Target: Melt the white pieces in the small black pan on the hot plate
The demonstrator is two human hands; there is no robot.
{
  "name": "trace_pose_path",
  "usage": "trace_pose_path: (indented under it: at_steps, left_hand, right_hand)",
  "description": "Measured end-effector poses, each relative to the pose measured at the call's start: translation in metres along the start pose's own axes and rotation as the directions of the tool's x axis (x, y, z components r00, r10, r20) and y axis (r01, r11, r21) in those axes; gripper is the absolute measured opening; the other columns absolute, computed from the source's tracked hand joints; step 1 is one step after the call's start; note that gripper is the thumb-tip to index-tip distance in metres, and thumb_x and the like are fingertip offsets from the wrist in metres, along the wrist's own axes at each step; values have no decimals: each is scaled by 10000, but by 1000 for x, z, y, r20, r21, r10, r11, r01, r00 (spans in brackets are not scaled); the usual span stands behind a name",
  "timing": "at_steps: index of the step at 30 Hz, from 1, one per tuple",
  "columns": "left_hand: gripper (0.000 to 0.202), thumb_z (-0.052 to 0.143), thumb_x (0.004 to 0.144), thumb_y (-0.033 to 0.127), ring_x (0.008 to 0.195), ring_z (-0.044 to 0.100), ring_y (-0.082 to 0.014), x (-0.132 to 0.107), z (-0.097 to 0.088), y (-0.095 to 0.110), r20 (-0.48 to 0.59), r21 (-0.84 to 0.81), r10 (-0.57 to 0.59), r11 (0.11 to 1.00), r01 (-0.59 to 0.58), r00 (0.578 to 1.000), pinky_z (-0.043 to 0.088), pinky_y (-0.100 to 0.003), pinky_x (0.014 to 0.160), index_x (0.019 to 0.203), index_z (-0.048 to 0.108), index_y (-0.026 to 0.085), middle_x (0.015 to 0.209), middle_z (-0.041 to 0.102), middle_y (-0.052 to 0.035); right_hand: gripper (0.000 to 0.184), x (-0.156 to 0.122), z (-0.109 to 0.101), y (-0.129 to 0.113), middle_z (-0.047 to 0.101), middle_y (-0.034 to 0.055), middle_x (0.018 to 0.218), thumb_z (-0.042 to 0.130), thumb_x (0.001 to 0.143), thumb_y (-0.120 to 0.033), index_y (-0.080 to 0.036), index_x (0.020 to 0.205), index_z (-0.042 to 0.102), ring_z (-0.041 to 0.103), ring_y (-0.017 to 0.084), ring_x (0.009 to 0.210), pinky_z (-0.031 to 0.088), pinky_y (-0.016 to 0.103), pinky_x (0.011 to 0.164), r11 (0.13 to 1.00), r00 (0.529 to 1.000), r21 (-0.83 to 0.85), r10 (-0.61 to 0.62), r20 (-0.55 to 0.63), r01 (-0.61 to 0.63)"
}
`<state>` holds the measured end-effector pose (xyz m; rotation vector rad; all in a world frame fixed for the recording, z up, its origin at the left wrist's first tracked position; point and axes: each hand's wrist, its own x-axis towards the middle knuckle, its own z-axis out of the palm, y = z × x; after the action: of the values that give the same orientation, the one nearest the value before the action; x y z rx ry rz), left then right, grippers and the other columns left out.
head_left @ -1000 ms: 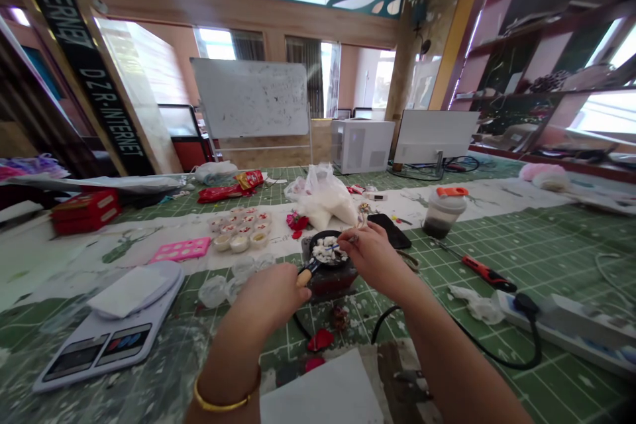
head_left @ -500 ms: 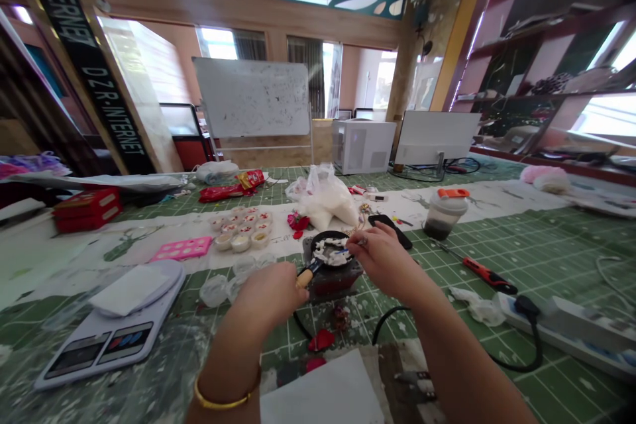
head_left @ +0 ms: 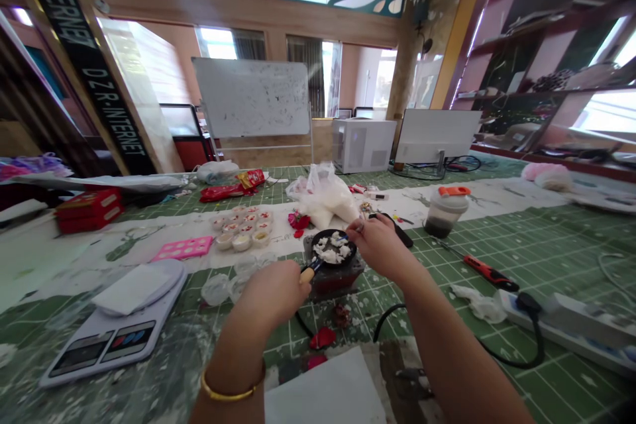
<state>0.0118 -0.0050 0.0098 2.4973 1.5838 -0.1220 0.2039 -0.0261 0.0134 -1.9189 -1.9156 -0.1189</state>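
Observation:
A small black frying pan rests on a small dark red electric stove. White chunks lie scattered in the pan. My left hand is closed round the pan's handle, whose wooden end shows at my fingers. My right hand pinches a thin blue stirring stick over the pan's far right side. Most of the stick is hidden by my fingers, so its kind cannot be made out. Behind the pan stands a clear plastic bag of white pellets.
Small filled cups and a pink mould lie left, near a kitchen scale. To the right are a lidded cup, a red-black screwdriver and a power strip. A black cable runs by the stove.
My right hand has moved slightly up and away with the stick, from the pan's right side towards its far edge. The white chunks have shifted. My left hand keeps hold of the handle.

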Motion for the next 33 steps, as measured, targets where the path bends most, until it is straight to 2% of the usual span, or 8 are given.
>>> trace_pose_path:
  at_steps: [3, 6, 11, 16, 20, 25, 30, 33]
  left_hand:
    - [291, 362, 706, 370, 572, 549, -193, 0, 0, 1, 7, 6, -1, 1000, 0, 1000, 290, -259, 454, 662, 584, 188, 682, 625, -71]
    - [301, 356, 707, 364, 578, 548, -192, -1, -1, 1, -4, 2, -3, 1000, 3, 1000, 293, -258, 458, 690, 596, 182, 707, 629, -81]
    - [276, 372, 689, 365, 567, 545, -190, 0, 0, 0, -3, -5, 2, 1000, -2, 1000, 281, -256, 450, 665, 585, 192, 686, 628, -69]
    - [255, 379, 678, 363, 557, 545, -189, 1, 1, 1, -5, 15, 5, 1000, -5, 1000, 257, -253, 437, 624, 561, 192, 653, 619, -60]
    - [259, 373, 689, 361, 554, 543, -182, 1, -1, 2, 12, 3, 1, 1000, -1, 1000, 258, -252, 445, 623, 557, 191, 645, 615, -60]
    - [256, 405, 683, 395, 580, 545, -184, 0, -1, 0, 12, -15, -12, 1000, 12, 1000, 273, -253, 463, 659, 564, 197, 681, 619, -56]
    - [264, 398, 701, 403, 577, 532, -167, -2, -1, -3, 15, -36, 0, 999, 1, 1000, 270, -248, 461, 669, 559, 195, 683, 605, -45]
    - [264, 391, 713, 392, 576, 529, -155, -3, -3, -5, 17, -40, 1, 999, -1, 1000, 268, -244, 461, 684, 560, 191, 687, 601, -41]
  right_hand:
    - [278, 8, -6, -2, 637, 58, 771, 334, 829, -277, -175, 782, 589, 542, 155, 810, 151, 364, 935, 998, 999, -65, -18, 29, 20]
    - [276, 11, -6, -4, 638, 45, 792, 329, 830, -283, -190, 790, 586, 543, 151, 815, 150, 366, 936, 999, 998, -17, -46, 53, 47]
    - [279, 3, -3, -2, 634, 53, 753, 320, 832, -267, -178, 781, 579, 544, 156, 791, 169, 388, 927, 998, 998, -26, 63, 7, -63]
    - [274, -4, -4, -1, 638, 15, 794, 315, 839, -286, -206, 788, 572, 537, 137, 836, 152, 356, 945, 995, 997, 82, -59, 40, 56]
    - [258, -5, 0, -5, 635, 27, 784, 329, 834, -272, -194, 810, 574, 537, 140, 849, 122, 365, 954, 999, 1000, 43, -11, 11, 10]
    - [253, -10, -3, -11, 630, 21, 790, 336, 836, -265, -204, 820, 582, 526, 132, 874, 133, 337, 951, 993, 994, 70, -102, 39, 99]
    - [255, -8, -3, -6, 629, 48, 786, 341, 829, -256, -184, 796, 582, 529, 149, 866, 134, 360, 956, 1000, 1000, 10, -7, 20, 6]
    - [278, -8, -2, -2, 626, 32, 760, 319, 839, -286, -190, 784, 574, 534, 138, 833, 148, 349, 954, 997, 997, 34, -69, 21, 68]
